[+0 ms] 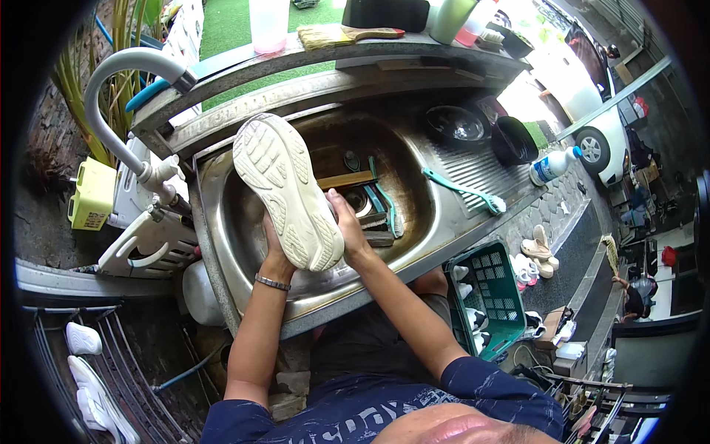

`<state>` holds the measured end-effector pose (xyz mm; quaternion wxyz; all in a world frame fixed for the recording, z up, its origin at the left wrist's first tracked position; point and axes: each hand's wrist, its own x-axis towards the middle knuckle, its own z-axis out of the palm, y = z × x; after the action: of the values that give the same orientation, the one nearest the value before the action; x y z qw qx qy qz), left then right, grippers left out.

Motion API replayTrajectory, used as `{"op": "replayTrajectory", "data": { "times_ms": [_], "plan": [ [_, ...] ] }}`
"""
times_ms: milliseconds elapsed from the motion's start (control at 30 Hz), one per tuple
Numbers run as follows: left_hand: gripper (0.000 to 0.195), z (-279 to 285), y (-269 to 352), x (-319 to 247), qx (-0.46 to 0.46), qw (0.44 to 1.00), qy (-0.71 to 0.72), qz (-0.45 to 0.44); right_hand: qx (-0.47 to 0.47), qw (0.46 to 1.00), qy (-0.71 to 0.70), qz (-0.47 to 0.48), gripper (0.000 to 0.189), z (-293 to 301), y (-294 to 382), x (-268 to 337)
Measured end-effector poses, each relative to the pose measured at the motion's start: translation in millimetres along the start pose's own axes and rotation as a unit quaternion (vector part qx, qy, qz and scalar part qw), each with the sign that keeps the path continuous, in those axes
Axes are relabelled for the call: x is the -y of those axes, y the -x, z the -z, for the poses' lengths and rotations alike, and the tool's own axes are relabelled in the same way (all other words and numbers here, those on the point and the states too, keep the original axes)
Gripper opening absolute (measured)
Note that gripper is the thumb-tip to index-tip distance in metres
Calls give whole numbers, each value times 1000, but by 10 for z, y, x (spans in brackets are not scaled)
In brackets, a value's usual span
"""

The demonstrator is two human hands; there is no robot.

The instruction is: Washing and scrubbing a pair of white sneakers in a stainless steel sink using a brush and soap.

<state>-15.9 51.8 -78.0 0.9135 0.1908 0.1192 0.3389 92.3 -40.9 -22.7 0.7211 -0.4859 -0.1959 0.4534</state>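
Note:
A pale shoe (288,194) is held over the metal sink basin (407,155), its cream sole turned up toward me and its toe end pointing away. My left hand (274,241) grips its left side, and my right hand (349,222) its right side with the thumb along the edge. The upper is hidden beneath the sole. Inside the basin lie a wooden-backed piece (346,180), a teal-handled brush (395,213) and other brushes partly covered by the shoe. A second teal brush with white bristles (466,190) rests on the ribbed drainboard (460,172).
The grey faucet (125,55) arches at the left. A wide paintbrush (344,35) and cups stand on the ledge above. A black bowl (513,141) and plastic bottle (554,165) sit at the right. A green crate (493,299) holds shoes; a rack (127,361) bears white shoes.

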Motion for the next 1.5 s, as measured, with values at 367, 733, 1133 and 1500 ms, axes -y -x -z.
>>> {"op": "replayTrajectory", "data": {
  "times_ms": [367,733,1133,1500],
  "plan": [
    [71,652,-331,134,0,966,-258,28,-17,997,-32,-72,82,246,273,93],
    [70,690,-349,89,-21,942,-335,16,-121,979,-128,104,55,272,156,-212],
    [58,213,-159,-61,25,829,-547,-118,0,971,-233,-59,45,186,-410,52],
    [73,-538,-43,15,-99,974,-144,-142,122,946,-281,-104,52,86,-772,27]
  ]
}}
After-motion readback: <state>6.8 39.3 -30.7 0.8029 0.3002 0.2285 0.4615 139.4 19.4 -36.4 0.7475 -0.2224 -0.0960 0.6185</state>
